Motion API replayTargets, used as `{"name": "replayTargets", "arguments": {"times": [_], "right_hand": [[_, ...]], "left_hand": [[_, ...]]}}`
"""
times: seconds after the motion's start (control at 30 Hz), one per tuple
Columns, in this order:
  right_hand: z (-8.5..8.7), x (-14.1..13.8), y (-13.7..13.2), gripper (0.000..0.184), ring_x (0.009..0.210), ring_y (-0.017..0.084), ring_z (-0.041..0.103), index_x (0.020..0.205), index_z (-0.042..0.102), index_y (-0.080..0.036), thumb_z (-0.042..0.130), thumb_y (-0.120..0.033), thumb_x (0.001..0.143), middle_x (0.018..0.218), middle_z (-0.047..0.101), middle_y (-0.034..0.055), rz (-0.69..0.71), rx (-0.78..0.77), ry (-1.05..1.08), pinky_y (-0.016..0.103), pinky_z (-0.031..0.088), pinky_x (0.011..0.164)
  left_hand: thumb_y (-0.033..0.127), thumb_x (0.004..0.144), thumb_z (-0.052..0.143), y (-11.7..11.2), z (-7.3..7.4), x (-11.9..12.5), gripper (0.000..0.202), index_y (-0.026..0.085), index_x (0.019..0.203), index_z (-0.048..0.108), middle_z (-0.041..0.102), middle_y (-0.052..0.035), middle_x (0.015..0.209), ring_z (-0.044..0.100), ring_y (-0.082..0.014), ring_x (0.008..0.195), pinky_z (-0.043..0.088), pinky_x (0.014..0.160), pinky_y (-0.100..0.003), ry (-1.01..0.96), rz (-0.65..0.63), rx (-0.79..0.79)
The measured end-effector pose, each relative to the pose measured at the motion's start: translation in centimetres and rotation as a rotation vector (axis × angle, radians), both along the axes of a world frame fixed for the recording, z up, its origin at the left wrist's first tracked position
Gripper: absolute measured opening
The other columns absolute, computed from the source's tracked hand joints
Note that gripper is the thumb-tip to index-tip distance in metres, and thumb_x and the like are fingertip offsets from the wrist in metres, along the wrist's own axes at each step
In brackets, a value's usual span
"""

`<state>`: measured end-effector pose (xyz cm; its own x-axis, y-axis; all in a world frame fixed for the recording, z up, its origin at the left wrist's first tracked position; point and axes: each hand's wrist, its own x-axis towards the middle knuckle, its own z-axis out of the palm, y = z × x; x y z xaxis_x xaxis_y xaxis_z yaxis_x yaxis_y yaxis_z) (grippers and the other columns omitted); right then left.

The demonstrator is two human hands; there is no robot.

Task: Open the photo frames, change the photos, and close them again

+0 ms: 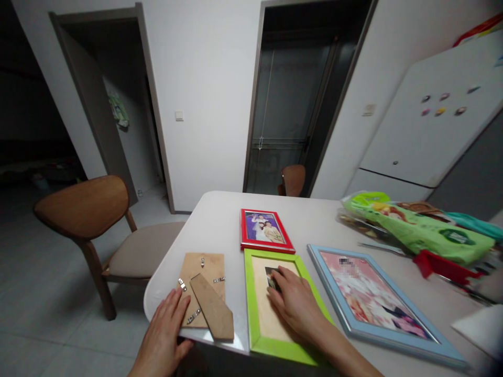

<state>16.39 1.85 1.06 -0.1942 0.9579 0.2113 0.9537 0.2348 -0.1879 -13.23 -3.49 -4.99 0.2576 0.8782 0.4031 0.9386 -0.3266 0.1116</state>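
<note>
My right hand (294, 301) lies over the green picture frame (253, 314), its fingers spread and touching a small dark photo (270, 274). The photo rests on the cream panel (261, 311) inside the frame and is partly hidden by the fingers. At the table's front left edge, my left hand (167, 322) lies flat with its fingertips at the side of a brown backing board (212, 262). Metal clips are fixed on that board, and its stand leg (214, 311) lies slanted across it. Nothing shows in my left hand's grasp.
Behind the green frame lies a red frame (243, 230) with a photo. A light blue frame (334, 298) with a photo is to the right. Green packaging (424, 230) and a red object (440, 264) sit farther right. A wooden chair (86, 209) stands left of the white table (212, 220).
</note>
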Motion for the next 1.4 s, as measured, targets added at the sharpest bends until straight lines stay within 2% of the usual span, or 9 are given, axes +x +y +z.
{"name": "replayTargets", "arguments": {"times": [0.17, 0.27, 0.37, 0.5, 0.6, 0.73, 0.87, 1.17, 1.4], "right_hand": [[0.8, -7.1, -2.5, 0.04, 0.093, 0.021, 0.045, 0.108, 0.05, -0.021, 0.046, -0.039, 0.072, 0.102, 0.054, 0.0072, 0.296, -0.087, 0.2, 0.033, 0.03, 0.082], [0.5, -10.2, -2.9, 0.04, 0.09, 0.022, 0.043, 0.103, 0.051, -0.021, 0.054, -0.033, 0.065, 0.096, 0.052, 0.0076, 0.299, -0.116, 0.229, 0.035, 0.032, 0.078], [0.5, -10.7, -2.7, 0.037, 0.089, 0.021, 0.043, 0.101, 0.052, -0.02, 0.052, -0.021, 0.063, 0.093, 0.05, 0.0074, 0.315, -0.133, 0.349, 0.031, 0.035, 0.077], [1.9, -7.7, -3.0, 0.037, 0.087, 0.019, 0.045, 0.099, 0.054, -0.02, 0.053, -0.02, 0.062, 0.092, 0.051, 0.0067, 0.312, -0.097, 0.466, 0.03, 0.036, 0.078], [2.6, -3.5, -3.8, 0.036, 0.09, 0.019, 0.047, 0.098, 0.056, -0.021, 0.053, -0.021, 0.062, 0.095, 0.053, 0.0069, 0.269, -0.103, 0.45, 0.031, 0.036, 0.081], [2.0, 2.2, -4.4, 0.035, 0.093, 0.02, 0.049, 0.097, 0.059, -0.019, 0.049, -0.025, 0.065, 0.098, 0.055, 0.0085, 0.126, -0.143, 0.372, 0.031, 0.036, 0.085], [0.5, 5.5, -4.0, 0.035, 0.094, 0.021, 0.05, 0.097, 0.06, -0.018, 0.047, -0.028, 0.066, 0.099, 0.055, 0.0094, 0.042, -0.15, 0.306, 0.033, 0.035, 0.086], [-1.5, 5.4, -3.3, 0.035, 0.092, 0.022, 0.048, 0.099, 0.059, -0.018, 0.049, -0.026, 0.066, 0.099, 0.055, 0.0099, 0.084, -0.05, 0.22, 0.035, 0.036, 0.081], [-1.5, 7.5, -1.8, 0.029, 0.086, 0.02, 0.05, 0.093, 0.061, -0.017, 0.04, -0.028, 0.077, 0.091, 0.057, 0.009, -0.027, 0.05, 0.236, 0.032, 0.037, 0.08]], "left_hand": [[0.02, 0.062, 0.062, -0.5, 0.1, -0.3, 0.056, 0.022, 0.114, 0.043, 0.049, -0.0101, 0.118, 0.047, -0.0259, 0.106, 0.043, 0.085, -0.041, -0.042, -0.096, 0.082], [0.029, 0.066, 0.061, -0.5, 0.7, -0.6, 0.044, 0.025, 0.109, 0.049, 0.054, -0.0074, 0.112, 0.051, -0.0242, 0.101, 0.046, 0.083, -0.037, -0.107, -0.118, 0.06], [0.034, 0.07, 0.059, -0.6, 2.1, -0.5, 0.04, 0.027, 0.108, 0.051, 0.055, -0.0058, 0.111, 0.051, -0.0228, 0.101, 0.045, 0.083, -0.034, -0.186, -0.157, 0.029], [0.035, 0.073, 0.056, -0.9, 4.8, 1.4, 0.04, 0.027, 0.111, 0.048, 0.051, -0.0058, 0.117, 0.045, -0.0226, 0.107, 0.042, 0.088, -0.035, -0.256, -0.251, 0.029], [0.032, 0.074, 0.055, -0.9, 6.1, 4.9, 0.039, 0.024, 0.111, 0.047, 0.049, -0.008, 0.118, 0.042, -0.0226, 0.109, 0.04, 0.09, -0.037, -0.285, -0.372, -0.036], [0.025, 0.072, 0.056, -0.2, 6.6, 10.7, 0.036, 0.015, 0.106, 0.05, 0.049, -0.0126, 0.117, 0.042, -0.024, 0.11, 0.036, 0.092, -0.04, -0.313, -0.499, -0.17], [0.017, 0.069, 0.055, 0.6, 6.3, 14.4, 0.032, 0.015, 0.101, 0.053, 0.051, -0.0111, 0.115, 0.043, -0.0229, 0.107, 0.035, 0.093, -0.039, -0.334, -0.475, -0.275], [0.017, 0.072, 0.049, 1.1, 5.6, 15.4, 0.021, 0.016, 0.092, 0.057, 0.056, -0.0081, 0.107, 0.043, -0.0229, 0.108, 0.029, 0.096, -0.041, -0.229, -0.394, -0.33], [0.043, 0.06, 0.064, 0.9, 5.9, 15.2, 0.057, 0.017, 0.108, 0.047, 0.043, -0.0091, 0.123, 0.034, -0.0245, 0.116, 0.019, 0.099, -0.045, -0.211, -0.453, -0.406]]}}
